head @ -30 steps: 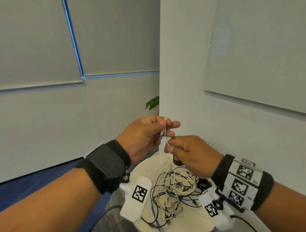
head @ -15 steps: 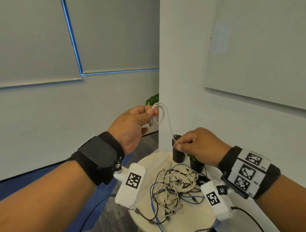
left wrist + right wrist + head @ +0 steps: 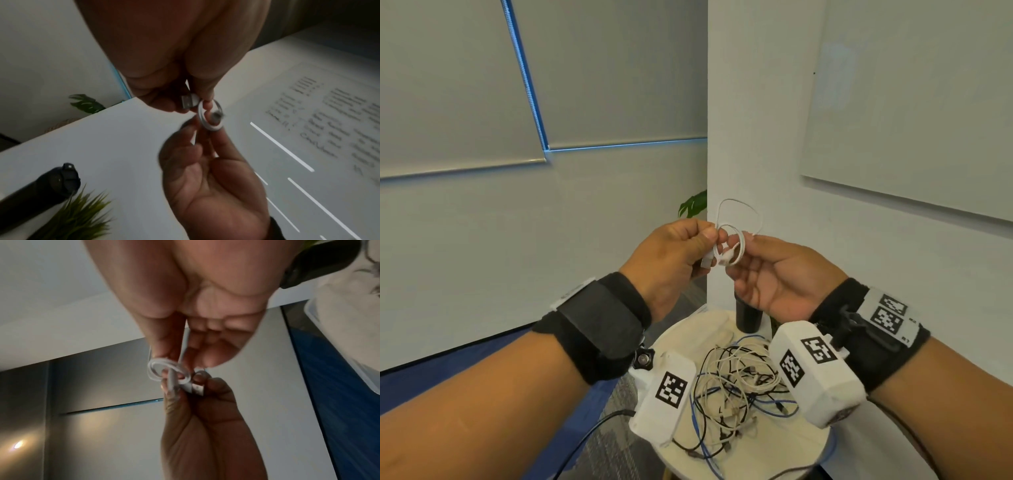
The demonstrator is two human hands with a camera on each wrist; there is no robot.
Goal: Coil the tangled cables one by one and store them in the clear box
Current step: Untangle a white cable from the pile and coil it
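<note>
- The left hand (image 3: 671,260) is closed in a pinch: thumb and curled fingers clamp the white USB cable (image 3: 736,236) at the edge of its small coil, with the metal USB plug (image 3: 188,102) poking out beside the thumb.
- The right hand (image 3: 780,277) is half open, palm turned up, its fingers (image 3: 743,263) curled lightly round the far side of the same coil and touching the loops.
- Both forearms come in from the lower corners, and the hands meet, fingertips almost touching, raised above the round worktop (image 3: 784,448).
- The coil sits between the two hands; one larger loop stands up above the fingers, smaller loops lie tight below it.
- The wrist views show the loops wrapped at the fingertips (image 3: 174,378); the exact fingers behind them are blurred.
- Below the hands, the tangle of white, black and blue cables (image 3: 736,387) lies on the worktop, well apart from the held coil.
- A black cylinder (image 3: 746,318) stands at the worktop's far edge, near the wall.
</note>
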